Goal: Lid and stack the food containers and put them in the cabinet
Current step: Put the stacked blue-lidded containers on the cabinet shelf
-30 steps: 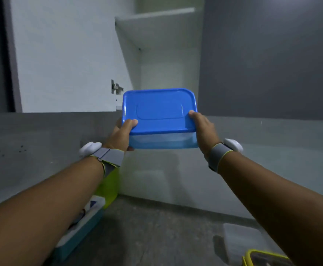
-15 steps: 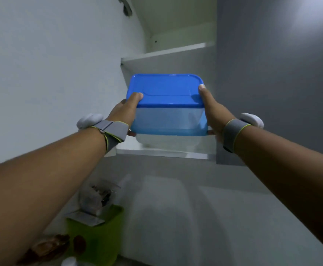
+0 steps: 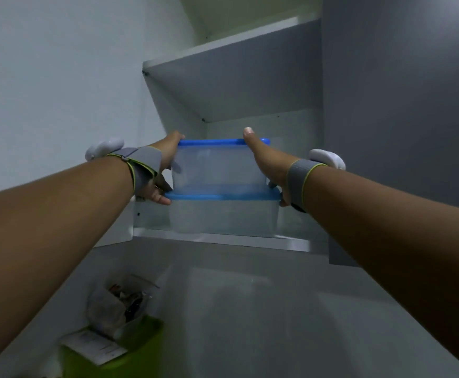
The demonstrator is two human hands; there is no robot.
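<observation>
Two clear food containers with blue lids are stacked inside the open wall cabinet. The smaller upper container (image 3: 218, 166) rests on the lid of the wider lower container (image 3: 224, 216), which stands on the cabinet's bottom shelf (image 3: 222, 238). My left hand (image 3: 161, 170) grips the upper container's left side, thumb on its lid edge. My right hand (image 3: 266, 163) grips its right side, thumb raised over the lid. Both wrists wear grey straps.
The cabinet's upper shelf (image 3: 233, 75) hangs above the stack. The open white cabinet door (image 3: 59, 77) fills the left, a grey closed door (image 3: 403, 105) the right. Below left stands a green bin (image 3: 119, 347) with bags and paper in it.
The container in my hands went up and forward into the cabinet and now sits on the lower container. My view tilted further upward.
</observation>
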